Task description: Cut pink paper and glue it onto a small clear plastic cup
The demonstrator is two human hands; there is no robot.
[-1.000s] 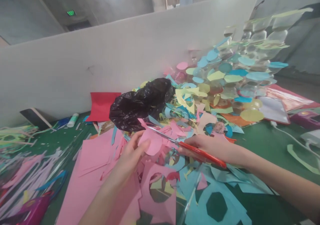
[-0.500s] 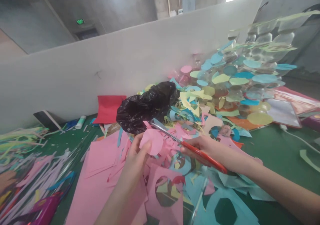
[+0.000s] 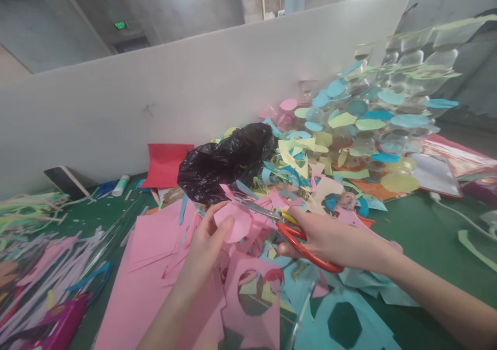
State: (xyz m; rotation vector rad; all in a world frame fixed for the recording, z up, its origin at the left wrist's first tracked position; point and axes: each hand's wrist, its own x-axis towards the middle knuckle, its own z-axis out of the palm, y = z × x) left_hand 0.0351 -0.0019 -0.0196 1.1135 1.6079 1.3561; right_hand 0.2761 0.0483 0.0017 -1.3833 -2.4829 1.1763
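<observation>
My left hand (image 3: 212, 238) pinches a roughly round piece of pink paper (image 3: 237, 222) between thumb and fingers. Red-handled scissors (image 3: 297, 241) are in my right hand (image 3: 322, 236), their metal blades pointing left along the upper edge of the pink piece. A thin pink strip (image 3: 225, 189) sticks up by the blade tips. Below my hands lies a pink sheet (image 3: 252, 316) with a round hole. Left of it spreads a stack of pink paper (image 3: 132, 288), partly covered by my left forearm.
Behind my hands sits a black plastic bag (image 3: 221, 166), beside heaped paper scraps (image 3: 297, 158). Clear cups with coloured paper discs (image 3: 368, 112) are stacked at right. A glue stick (image 3: 121, 185), red paper (image 3: 169, 164) and purple tool (image 3: 58, 321) lie left; a blue sheet (image 3: 373, 314) lies right.
The scissors have turned in my right hand, so both red handle loops now show more. My left hand still holds the pink piece. The view has shifted slightly.
</observation>
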